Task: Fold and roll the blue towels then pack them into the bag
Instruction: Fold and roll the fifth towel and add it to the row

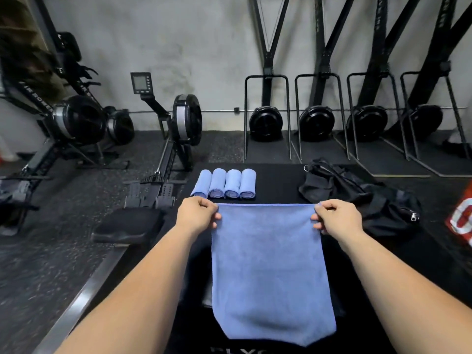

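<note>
Rowing machines (76,118) line the grey wall behind a black surface (278,180). The left hand (198,215) pinches one top corner of an open blue towel (270,264), and just beyond that grip four rolled towels (227,183) lie side by side. The right hand (337,217) pinches the other corner, with the black bag (357,198) just past it. Folding looks like the step in hand. The next move likely calls for carrying both corners evenly to the towel's far edge.

Left hand (198,215) and right hand (337,217) pinch a blue towel's (270,272) top corners; four rolled towels (224,183) beyond.
</note>
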Demonstrator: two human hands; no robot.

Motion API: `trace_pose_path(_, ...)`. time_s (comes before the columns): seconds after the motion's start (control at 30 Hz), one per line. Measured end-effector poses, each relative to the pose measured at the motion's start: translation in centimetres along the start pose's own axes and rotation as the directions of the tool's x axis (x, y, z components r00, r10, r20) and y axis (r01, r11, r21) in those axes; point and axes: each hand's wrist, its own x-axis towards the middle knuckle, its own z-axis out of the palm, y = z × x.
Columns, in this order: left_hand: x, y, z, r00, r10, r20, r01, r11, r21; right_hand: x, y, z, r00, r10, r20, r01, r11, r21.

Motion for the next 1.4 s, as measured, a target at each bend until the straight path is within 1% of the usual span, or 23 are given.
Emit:
trace_pose_path(0.1, 1.7, 0.1, 1.4, 0.998, 0.005, -0.055, -0.009, 0.997, -0.071, 1.9, 0.1, 1.5, 0.999, 0.003, -0.039, 0.0, 0.998, 0.069)
trace_pose_path(0.17, 2.8, 0.0, 2.5, 0.999, 0.021, -0.039, -0.023, 0.999, -0.048, 3.1, 0.3, 2.5, 1.0, -0.008, -0.013, 0.009, 0.999, 0.052)
trace_pose_path(0.2, 3.1, -0.3, 3.0, 0.999, 0.04, -0.006, -0.039, 0.999, 0.015, 3.4, 0.4, 2.9, 1.0, -0.009, 0.025, 0.01, 1.0, -0.023)
trace_pose_path(0.27, 3.0, -1.8, 4.3, 0.99, 0.082, 0.115, -0.106, 0.97, 0.218, 3.1, 0.9, 3.9, 0.986, 0.006, 0.164, 0.036, 0.968, -0.25)
trace_pose_path(0.3, 2.5, -2.7, 5.2, 0.977, 0.096, 0.193, -0.158, 0.927, 0.341, 2.6, 1.6, 4.7, 0.968, 0.017, 0.249, 0.072, 0.937, -0.343)
trace_pose_path(0.33, 1.7, -3.9, 6.2, 0.96, 0.098, 0.263, -0.215, 0.859, 0.464, 2.0, 2.6, 5.6, 0.944, 0.03, 0.327, 0.116, 0.901, -0.418)
trace_pose_path(0.4, -0.1, -6.3, 8.0, 0.927, 0.115, 0.358, -0.331, 0.701, 0.632, 0.2, 5.0, 7.2, 0.895, 0.025, 0.446, 0.26, 0.782, -0.567)
trace_pose_path(0.47, -1.4, -8.6, 9.3, 0.901, 0.123, 0.416, -0.41, 0.553, 0.725, -1.3, 7.9, 8.3, 0.876, 0.007, 0.482, 0.378, 0.61, -0.696)
trace_pose_path(0.5, -1.8, -9.4, 9.6, 0.894, 0.109, 0.435, -0.429, 0.49, 0.759, -1.8, 9.0, 8.5, 0.88, -0.002, 0.475, 0.4, 0.542, -0.739)
trace_pose_path(0.53, -1.7, -10.0, 9.6, 0.89, 0.097, 0.445, -0.439, 0.443, 0.782, -2.2, 9.7, 8.6, 0.885, -0.016, 0.466, 0.411, 0.5, -0.763)
trace_pose_path(0.63, -0.7, -10.5, 9.3, 0.879, 0.094, 0.467, -0.465, 0.379, 0.8, -1.7, 10.1, 8.7, 0.89, -0.054, 0.453, 0.42, 0.482, -0.769)
trace_pose_path(0.7, -0.1, -10.3, 9.3, 0.878, 0.091, 0.471, -0.471, 0.34, 0.814, -1.1, 9.8, 9.0, 0.889, -0.034, 0.457, 0.42, 0.459, -0.783)
trace_pose_path(0.77, 0.2, -10.4, 9.6, 0.879, 0.1, 0.467, -0.471, 0.346, 0.811, -0.9, 9.6, 9.3, 0.892, -0.018, 0.452, 0.415, 0.431, -0.801)
trace_pose_path(0.83, 0.0, -10.8, 9.4, 0.877, 0.191, 0.441, -0.478, 0.439, 0.761, -1.4, 9.3, 9.4, 0.897, -0.037, 0.439, 0.419, 0.384, -0.823)
trace_pose_path(0.9, -0.5, -11.1, 8.5, 0.863, 0.393, 0.317, -0.5, 0.577, 0.646, -2.3, 8.9, 9.5, 0.894, -0.092, 0.438, 0.442, 0.338, -0.831)
trace_pose_path(0.93, -0.7, -11.2, 7.9, 0.849, 0.479, 0.222, -0.509, 0.632, 0.584, -2.8, 8.5, 9.7, 0.885, -0.118, 0.449, 0.461, 0.347, -0.817)
trace_pose_path(0.97, -1.0, -11.4, 7.2, 0.846, 0.521, 0.116, -0.494, 0.682, 0.54, -3.6, 8.0, 10.0, 0.869, -0.136, 0.476, 0.49, 0.372, -0.789)
trace_pose_path(1.03, -2.0, -11.5, 5.7, 0.882, 0.471, -0.024, -0.391, 0.758, 0.522, -5.4, 7.7, 10.8, 0.826, -0.183, 0.533, 0.553, 0.442, -0.706)
trace_pose_path(1.07, -2.5, -11.6, 5.1, 0.904, 0.424, -0.053, -0.332, 0.775, 0.537, -6.3, 7.8, 11.3, 0.801, -0.201, 0.564, 0.583, 0.472, -0.661)
trace_pose_path(1.1, -2.9, -11.9, 4.7, 0.918, 0.393, -0.051, -0.302, 0.777, 0.552, -7.1, 8.1, 11.6, 0.779, -0.204, 0.594, 0.608, 0.482, -0.631)
trace_pose_path(1.17, -4.0, -12.5, 4.0, 0.925, 0.381, 0.013, -0.32, 0.758, 0.568, -8.4, 8.8, 11.9, 0.755, -0.194, 0.627, 0.634, 0.459, -0.622)
trace_pose_path(1.27, -5.4, -13.5, 3.6, 0.904, 0.415, 0.099, -0.395, 0.727, 0.561, -8.9, 9.4, 11.7, 0.771, -0.23, 0.594, 0.626, 0.445, -0.64)
trace_pose_path(1.4, -7.1, -13.7, 3.6, 0.912, 0.404, 0.066, -0.383, 0.784, 0.489, -9.4, 9.1, 11.8, 0.773, -0.242, 0.587, 0.626, 0.439, -0.644)
